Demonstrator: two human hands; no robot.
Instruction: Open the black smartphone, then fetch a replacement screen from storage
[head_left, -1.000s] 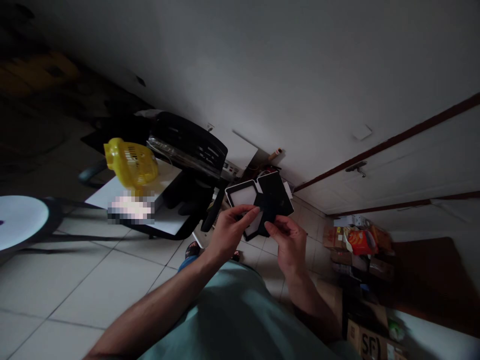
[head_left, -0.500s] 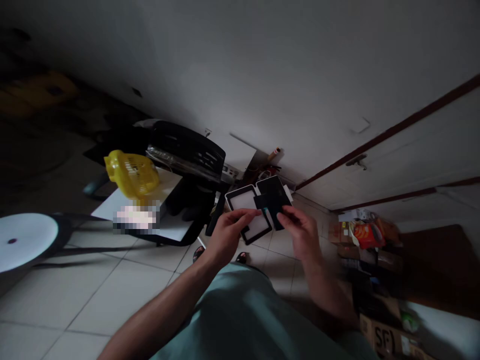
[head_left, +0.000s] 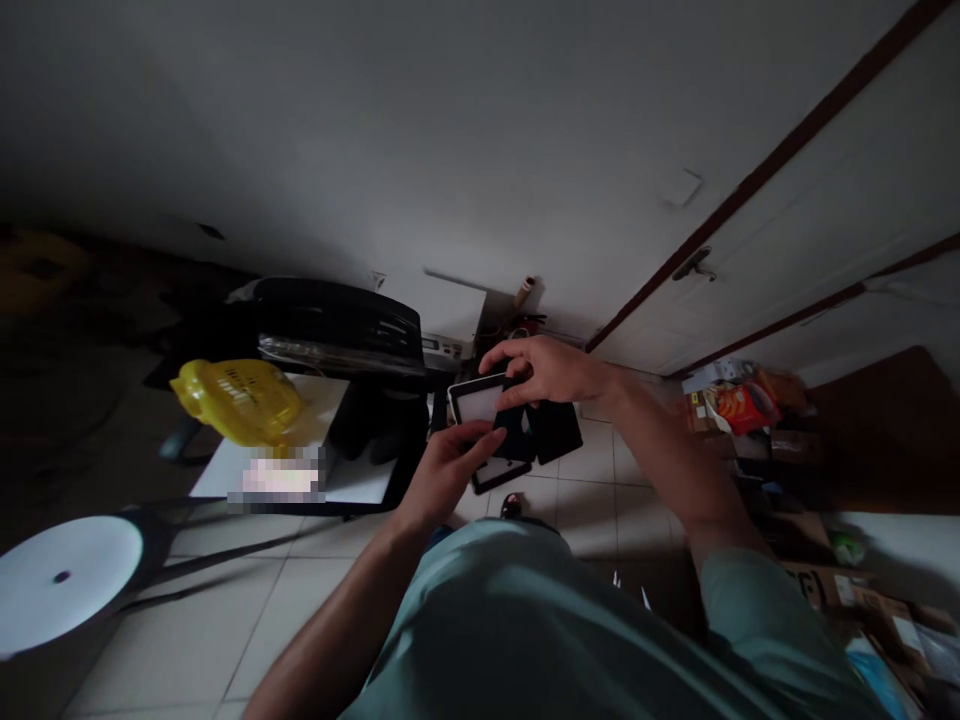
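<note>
A flat, open case [head_left: 477, 404] with black rims round a pale panel lies below my hands, its black other half [head_left: 561, 432] to the right. Over its middle is a dark, thin flat piece [head_left: 516, 440]. My left hand [head_left: 450, 465] pinches the left edge of this piece between thumb and fingers. My right hand [head_left: 546, 370] reaches across from above, its fingers bent and its thumb at the upper part of the same piece. My hands hide part of the case, and what it rests on does not show clearly.
At left, a black chair [head_left: 337, 315] bears a white board [head_left: 364, 485] and a yellow plastic basket-like thing [head_left: 240, 400]. A round white-topped stool [head_left: 82, 570] stands nearer. A white device [head_left: 442, 310] sits by the wall. Boxes and packets [head_left: 742, 405] are piled at right, beside a door [head_left: 787, 250].
My right hand has moved from the right side of the dark piece up and over its top. The piece has shifted left towards my left hand. The view has turned slightly.
</note>
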